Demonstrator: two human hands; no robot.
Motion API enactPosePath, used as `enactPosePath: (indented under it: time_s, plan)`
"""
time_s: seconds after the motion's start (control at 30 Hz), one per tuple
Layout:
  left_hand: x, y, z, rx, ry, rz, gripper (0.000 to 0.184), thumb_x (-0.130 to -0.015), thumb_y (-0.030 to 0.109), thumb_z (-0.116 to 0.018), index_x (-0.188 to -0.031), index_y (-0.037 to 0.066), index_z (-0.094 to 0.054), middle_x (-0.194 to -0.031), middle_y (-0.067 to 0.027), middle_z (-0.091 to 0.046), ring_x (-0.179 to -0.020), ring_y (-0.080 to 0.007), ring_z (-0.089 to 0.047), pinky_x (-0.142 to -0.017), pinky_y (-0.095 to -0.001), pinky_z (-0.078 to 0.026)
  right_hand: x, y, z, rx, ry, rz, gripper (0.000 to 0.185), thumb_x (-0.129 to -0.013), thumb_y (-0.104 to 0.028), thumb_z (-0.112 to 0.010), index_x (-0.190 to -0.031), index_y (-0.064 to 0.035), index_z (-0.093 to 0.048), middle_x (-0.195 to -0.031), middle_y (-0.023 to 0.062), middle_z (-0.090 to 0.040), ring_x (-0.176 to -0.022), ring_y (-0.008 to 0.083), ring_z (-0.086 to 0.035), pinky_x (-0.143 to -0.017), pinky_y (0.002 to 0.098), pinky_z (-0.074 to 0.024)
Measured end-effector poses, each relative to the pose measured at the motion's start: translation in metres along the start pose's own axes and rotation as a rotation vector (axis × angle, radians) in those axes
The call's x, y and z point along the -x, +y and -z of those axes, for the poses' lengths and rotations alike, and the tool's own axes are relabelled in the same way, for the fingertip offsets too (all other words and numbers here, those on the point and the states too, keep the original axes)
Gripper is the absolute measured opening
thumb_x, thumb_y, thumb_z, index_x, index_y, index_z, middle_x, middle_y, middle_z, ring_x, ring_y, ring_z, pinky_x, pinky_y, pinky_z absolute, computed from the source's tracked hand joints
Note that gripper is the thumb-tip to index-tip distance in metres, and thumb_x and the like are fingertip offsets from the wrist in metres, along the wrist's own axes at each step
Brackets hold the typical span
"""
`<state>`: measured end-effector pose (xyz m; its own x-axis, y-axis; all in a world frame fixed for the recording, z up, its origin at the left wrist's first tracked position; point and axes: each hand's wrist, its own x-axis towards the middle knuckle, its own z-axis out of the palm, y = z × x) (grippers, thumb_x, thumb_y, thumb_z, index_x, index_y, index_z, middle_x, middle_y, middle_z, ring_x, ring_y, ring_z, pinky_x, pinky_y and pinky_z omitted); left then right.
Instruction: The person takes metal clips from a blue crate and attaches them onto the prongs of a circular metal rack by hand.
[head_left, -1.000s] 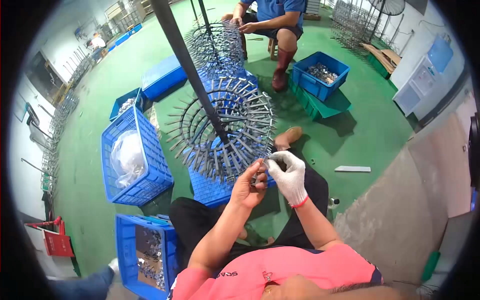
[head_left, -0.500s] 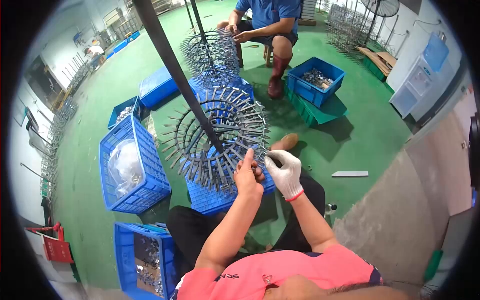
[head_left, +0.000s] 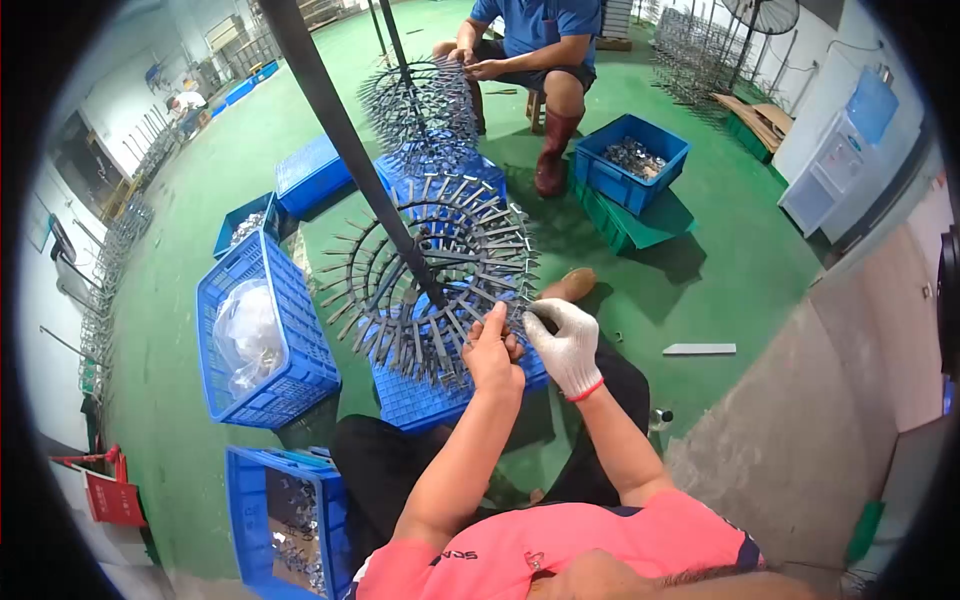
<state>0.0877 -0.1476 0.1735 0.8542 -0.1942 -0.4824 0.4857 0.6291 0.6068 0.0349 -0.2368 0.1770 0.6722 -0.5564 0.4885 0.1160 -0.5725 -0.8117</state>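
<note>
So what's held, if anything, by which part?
Can't tell: left hand and gloved right hand are at the spiked rack; anything pinched is too small to make out.

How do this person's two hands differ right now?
The left hand is bare, while the right hand wears a pale glove with a red edge at the wrist. The left has its thumb raised above curled fingers; the right brings thumb and forefinger close together. Both are at the near side of the spiky metal rack.
</note>
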Motion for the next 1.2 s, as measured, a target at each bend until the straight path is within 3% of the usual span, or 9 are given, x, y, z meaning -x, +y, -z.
enactPosePath:
  time_s: [0.23, 0.37, 0.57, 0.77, 0.87, 1.2]
  plan:
    - [0.002, 0.001, -0.003, 0.003, 0.021, 0.006, 0.023, -0.082, 0.013, -0.075, -0.071, 0.015, -0.055, -0.061, 0.0039, -0.048, -0.045, -0.0076, -0.042, -0.038, -0.0216, -0.029, -0.005, 0.0, 0.003, 0.072, -0.026, 0.045, 0.016, -0.075, -0.01, -0.072, -0.086, 0.0012, -0.069, -0.075, 0.014, -0.067, -0.068, 0.0237, -0.068, -0.063, 0.0305, -0.0521]
    - [0.003, 0.002, -0.006, -0.027, 0.064, 0.017, 0.026, -0.082, 0.013, -0.074, -0.069, 0.016, -0.051, -0.061, 0.0044, -0.044, -0.045, -0.008, -0.038, -0.039, -0.0233, -0.025, -0.008, -0.003, 0.004, 0.232, -0.017, 0.097, 0.015, -0.075, -0.018, -0.072, -0.083, -0.0047, -0.07, -0.074, 0.0117, -0.067, -0.067, 0.0269, -0.067, -0.059, 0.0324, -0.0514]
    - [0.0, 0.001, -0.003, -0.011, 0.035, 0.014, 0.026, -0.081, 0.014, -0.075, -0.069, 0.016, -0.051, -0.061, 0.0044, -0.045, -0.045, -0.0079, -0.039, -0.039, -0.0229, -0.025, -0.013, -0.003, 0.009, 0.122, -0.092, 0.052, 0.014, -0.074, -0.013, -0.072, -0.083, -0.0015, -0.069, -0.074, 0.014, -0.067, -0.067, 0.0266, -0.068, -0.061, 0.0317, -0.0525]
    - [-0.001, 0.0, -0.002, -0.016, 0.051, 0.011, 0.028, -0.081, 0.014, -0.075, -0.068, 0.016, -0.05, -0.061, 0.004, -0.046, -0.045, -0.008, -0.04, -0.039, -0.0228, -0.026, -0.011, -0.011, 0.009, 0.32, -0.062, 0.142, 0.014, -0.074, -0.015, -0.072, -0.081, -0.003, -0.069, -0.075, 0.0132, -0.068, -0.067, 0.0276, -0.067, -0.061, 0.0328, -0.0522]
    - [-0.001, 0.0, -0.003, -0.02, 0.045, 0.011, 0.028, -0.081, 0.013, -0.075, -0.068, 0.016, -0.05, -0.061, 0.0041, -0.046, -0.045, -0.0081, -0.04, -0.039, -0.0226, -0.027, -0.014, -0.014, 0.009, 0.345, -0.05, 0.166, 0.012, -0.076, -0.019, -0.069, -0.077, -0.0078, -0.068, -0.07, 0.0086, -0.066, -0.065, 0.0275, -0.065, -0.057, 0.0359, -0.0502]
    - [-0.003, -0.002, 0.0, -0.015, 0.027, 0.01, 0.026, -0.082, 0.013, -0.074, -0.069, 0.016, -0.051, -0.061, 0.005, -0.045, -0.046, -0.0077, -0.04, -0.04, -0.0224, -0.027, -0.022, -0.019, 0.015, 0.361, -0.14, 0.153, 0.012, -0.073, -0.016, -0.072, -0.077, -0.0059, -0.069, -0.072, 0.0113, -0.067, -0.065, 0.0274, -0.066, -0.06, 0.0347, -0.0515]
